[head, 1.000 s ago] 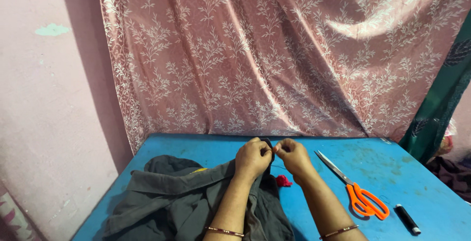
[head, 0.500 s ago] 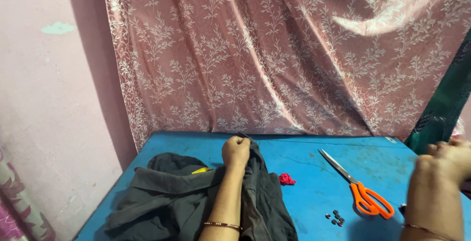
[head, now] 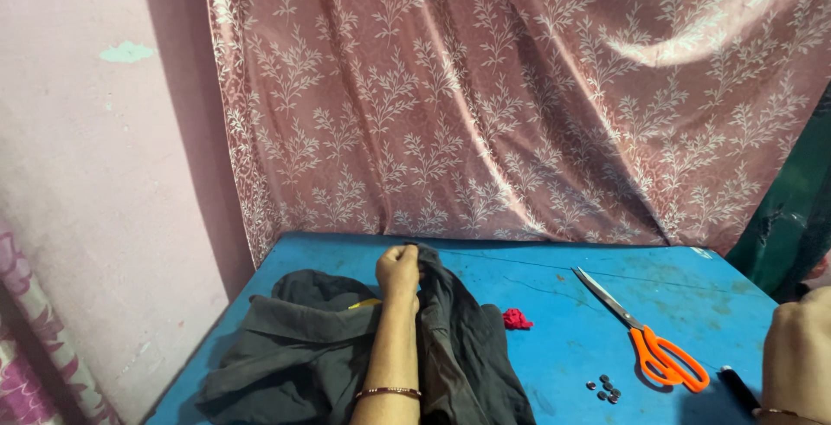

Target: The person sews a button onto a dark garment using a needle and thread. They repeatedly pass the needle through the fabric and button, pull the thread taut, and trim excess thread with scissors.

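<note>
Gripping: my left hand (head: 400, 271) is fisted on a fold of the dark garment (head: 329, 347), heaped on the blue table (head: 537, 278) (left half).
Right hand (head: 798, 351): at the frame's right edge, fingers hidden; cannot tell its state.
Nearby: orange-handled scissors (head: 662, 356), small dark buttons (head: 604, 388), red scrap (head: 517, 318).

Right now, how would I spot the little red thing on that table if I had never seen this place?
Find the blue table before the pink leafy curtain. The red scrap lies just right of the dark garment, left of the orange-handled scissors. It is the only red item there.
</note>
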